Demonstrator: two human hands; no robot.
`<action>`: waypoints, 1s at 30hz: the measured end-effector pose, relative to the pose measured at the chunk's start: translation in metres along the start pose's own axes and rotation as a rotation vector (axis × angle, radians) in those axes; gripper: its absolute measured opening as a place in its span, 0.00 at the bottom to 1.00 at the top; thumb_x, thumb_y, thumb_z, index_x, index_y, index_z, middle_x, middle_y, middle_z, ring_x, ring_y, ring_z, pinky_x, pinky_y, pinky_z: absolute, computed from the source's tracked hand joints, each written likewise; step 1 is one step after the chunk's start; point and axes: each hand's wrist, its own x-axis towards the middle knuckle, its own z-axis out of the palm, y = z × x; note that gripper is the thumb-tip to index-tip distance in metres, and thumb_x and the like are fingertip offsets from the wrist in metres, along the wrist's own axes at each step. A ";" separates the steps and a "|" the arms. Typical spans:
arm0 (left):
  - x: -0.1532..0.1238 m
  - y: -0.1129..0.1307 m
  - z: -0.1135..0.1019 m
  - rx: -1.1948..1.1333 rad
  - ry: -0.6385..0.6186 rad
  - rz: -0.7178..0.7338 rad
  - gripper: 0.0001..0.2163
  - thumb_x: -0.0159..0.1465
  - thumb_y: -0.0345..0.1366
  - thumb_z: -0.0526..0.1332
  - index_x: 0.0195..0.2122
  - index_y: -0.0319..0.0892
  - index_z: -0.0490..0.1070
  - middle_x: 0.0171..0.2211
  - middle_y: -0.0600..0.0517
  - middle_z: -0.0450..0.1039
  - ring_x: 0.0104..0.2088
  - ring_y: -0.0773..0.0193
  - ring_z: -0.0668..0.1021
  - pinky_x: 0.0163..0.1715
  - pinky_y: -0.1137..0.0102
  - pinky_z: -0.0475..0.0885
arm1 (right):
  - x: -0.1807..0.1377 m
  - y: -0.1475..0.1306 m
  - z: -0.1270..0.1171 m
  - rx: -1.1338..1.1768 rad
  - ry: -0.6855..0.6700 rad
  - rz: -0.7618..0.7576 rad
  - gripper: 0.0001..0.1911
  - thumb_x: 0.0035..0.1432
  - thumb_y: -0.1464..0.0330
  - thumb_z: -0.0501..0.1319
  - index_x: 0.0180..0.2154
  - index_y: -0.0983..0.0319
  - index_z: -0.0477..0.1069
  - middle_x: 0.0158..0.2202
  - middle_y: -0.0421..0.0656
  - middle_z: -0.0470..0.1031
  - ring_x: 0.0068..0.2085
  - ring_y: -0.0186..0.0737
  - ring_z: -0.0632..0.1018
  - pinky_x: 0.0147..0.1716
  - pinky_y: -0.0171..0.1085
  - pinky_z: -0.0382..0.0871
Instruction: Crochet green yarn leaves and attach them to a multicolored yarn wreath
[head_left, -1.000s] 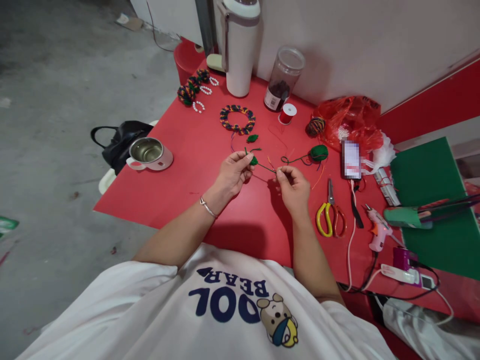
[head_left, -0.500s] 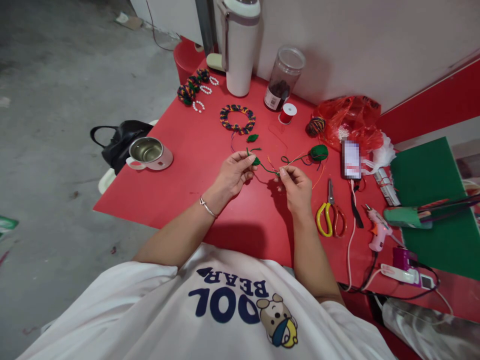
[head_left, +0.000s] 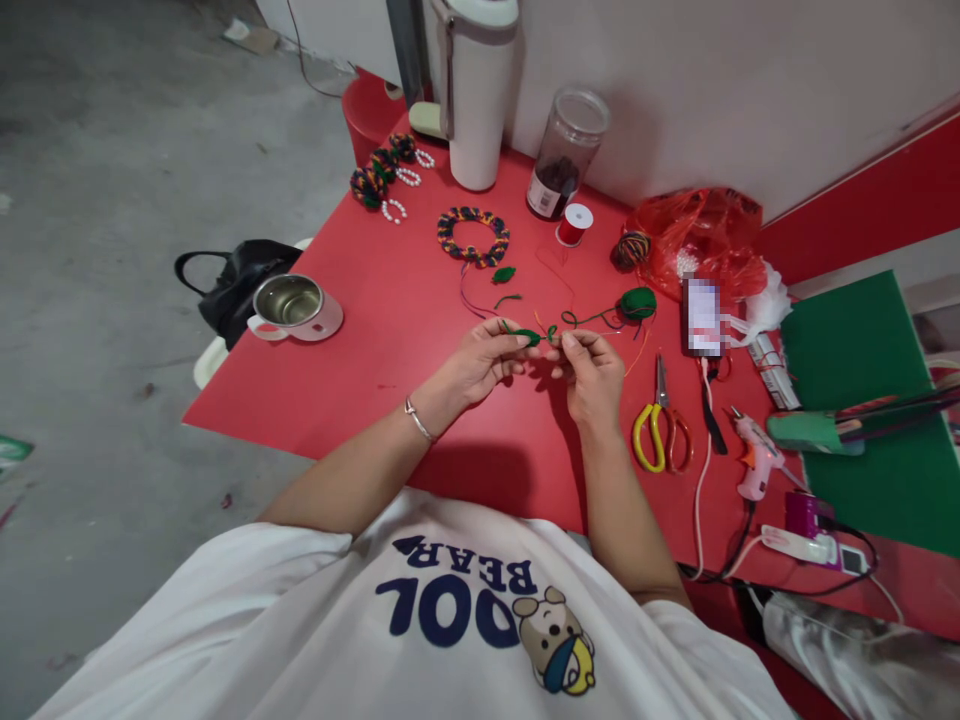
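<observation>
Over the red table [head_left: 360, 330], my left hand [head_left: 484, 358] pinches a small green knotted piece on a green cord [head_left: 529, 336]. My right hand [head_left: 595, 372] pinches the same cord just to the right of it, fingertips nearly touching the left hand's. From there the cord runs right to a green ball of cord [head_left: 637, 302]. A loose small green piece [head_left: 503, 274] lies beyond my hands, below a multicoloured braided ring [head_left: 474, 236].
Yellow-handled scissors [head_left: 654, 432] and a pink glue gun [head_left: 756, 460] lie right of my hands. A phone [head_left: 703, 317], red plastic bag [head_left: 697, 238], red thread spool [head_left: 574, 225], jar [head_left: 564, 155], white flask [head_left: 477, 90] and metal mug [head_left: 293, 305] stand around. A black bag [head_left: 229, 285] sits off the table's left edge.
My hands have come together: the left moved right, the right edged up, and the stretch of green cord between them has shortened to almost nothing.
</observation>
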 end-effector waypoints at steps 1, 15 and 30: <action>0.000 0.000 0.000 -0.008 0.005 0.001 0.12 0.56 0.24 0.71 0.36 0.40 0.70 0.28 0.52 0.81 0.29 0.64 0.85 0.24 0.77 0.77 | 0.000 0.000 0.000 -0.001 0.006 0.003 0.21 0.48 0.52 0.76 0.35 0.58 0.75 0.33 0.39 0.82 0.29 0.33 0.80 0.22 0.30 0.67; 0.002 -0.003 -0.005 0.001 -0.040 0.006 0.15 0.54 0.28 0.74 0.37 0.41 0.69 0.28 0.50 0.82 0.26 0.62 0.84 0.23 0.75 0.76 | -0.001 0.000 0.003 -0.022 0.058 -0.031 0.20 0.44 0.53 0.78 0.32 0.59 0.78 0.26 0.35 0.75 0.22 0.27 0.65 0.19 0.31 0.56; 0.002 -0.004 -0.005 0.008 -0.055 0.006 0.16 0.53 0.28 0.74 0.37 0.41 0.69 0.28 0.49 0.82 0.27 0.61 0.85 0.22 0.76 0.76 | -0.001 0.000 0.002 -0.064 0.072 -0.032 0.20 0.46 0.52 0.76 0.33 0.59 0.79 0.26 0.35 0.75 0.23 0.28 0.64 0.20 0.32 0.57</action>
